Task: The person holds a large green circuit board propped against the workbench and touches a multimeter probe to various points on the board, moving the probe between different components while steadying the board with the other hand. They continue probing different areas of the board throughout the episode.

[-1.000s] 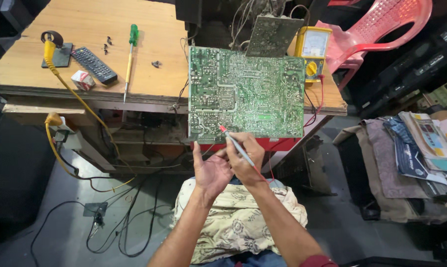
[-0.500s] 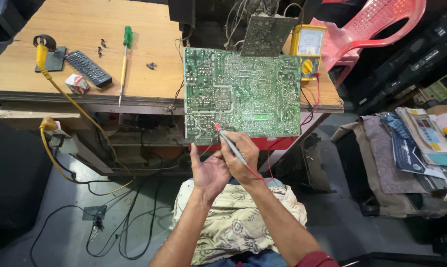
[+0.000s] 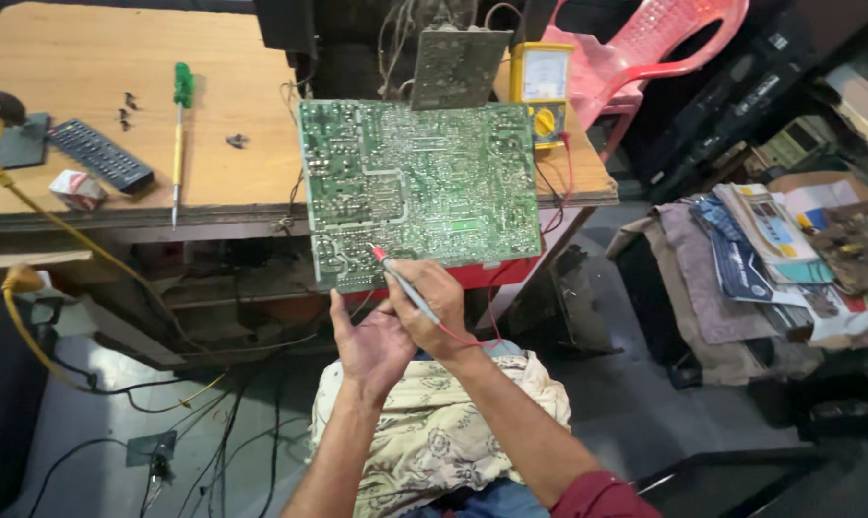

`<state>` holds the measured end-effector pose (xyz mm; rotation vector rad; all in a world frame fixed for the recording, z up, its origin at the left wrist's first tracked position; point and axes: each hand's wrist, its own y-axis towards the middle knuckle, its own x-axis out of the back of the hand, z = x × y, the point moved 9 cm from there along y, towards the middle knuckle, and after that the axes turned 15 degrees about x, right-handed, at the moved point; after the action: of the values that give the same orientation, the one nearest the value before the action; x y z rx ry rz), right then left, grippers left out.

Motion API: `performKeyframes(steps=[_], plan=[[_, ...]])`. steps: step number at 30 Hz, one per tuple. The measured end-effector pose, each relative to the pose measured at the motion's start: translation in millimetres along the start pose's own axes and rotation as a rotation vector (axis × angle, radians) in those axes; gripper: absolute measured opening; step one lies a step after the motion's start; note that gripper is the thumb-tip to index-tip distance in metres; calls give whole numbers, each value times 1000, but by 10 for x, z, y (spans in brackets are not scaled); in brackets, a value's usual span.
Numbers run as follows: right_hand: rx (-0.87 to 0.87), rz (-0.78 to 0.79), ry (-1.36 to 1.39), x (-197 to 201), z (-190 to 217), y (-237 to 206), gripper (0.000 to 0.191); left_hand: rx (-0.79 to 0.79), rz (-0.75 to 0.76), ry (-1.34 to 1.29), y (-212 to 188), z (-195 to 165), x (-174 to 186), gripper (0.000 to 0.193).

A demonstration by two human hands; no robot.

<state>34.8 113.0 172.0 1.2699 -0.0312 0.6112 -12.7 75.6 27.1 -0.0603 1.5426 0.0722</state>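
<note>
We are looking down at a green circuit board (image 3: 419,187) that is standing nearly upright with its solder side facing us, leaning against the front edge of the wooden table (image 3: 88,182). Our right hand (image 3: 432,312) is gripping a red-tipped test probe (image 3: 403,283) like a pen, fingers closed around its shaft, and its tip is touching the lower left part of the board. A thin red lead (image 3: 463,338) is trailing from the probe across the wrist. Our left hand (image 3: 368,343) is sitting just beside the right one, palm turned up and fingers loosely spread, holding nothing; its fingertips are reaching up to the bottom edge of the board, though we cannot tell whether they are actually touching it. Both hands are hovering above a patterned cloth (image 3: 434,432) lying over our lap.

Behind the board, a yellow multimeter (image 3: 541,86) is standing on the table with leads running down from it, and a second, smaller grey board (image 3: 458,67) is rising above the top edge of the green one. Further left on the table, a green-handled screwdriver (image 3: 178,134), a dark remote control (image 3: 100,155) and a few loose screws (image 3: 125,107) are lying well apart from the hands. A yellow cable (image 3: 31,206) is running down over the table's front. A pink plastic chair (image 3: 664,43) is standing at the right, with a heap of papers and cloths (image 3: 770,249) below it.
</note>
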Motion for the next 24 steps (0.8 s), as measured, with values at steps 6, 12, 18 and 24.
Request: performKeyframes(steps=[6,12,18,24], plan=[[44,13,-10,12,34,22,22,-16,-4,49,-19,-12,-22,110],[22,19,-22,9,22,18,21,-5,8,20,6,-4,30,110],[-40,13,14,-1,-28,-13,20,-1,47,3,38,3,42,110],[-39,10,5,-10,-45,-26,18,1,52,-5,43,16,24,110]])
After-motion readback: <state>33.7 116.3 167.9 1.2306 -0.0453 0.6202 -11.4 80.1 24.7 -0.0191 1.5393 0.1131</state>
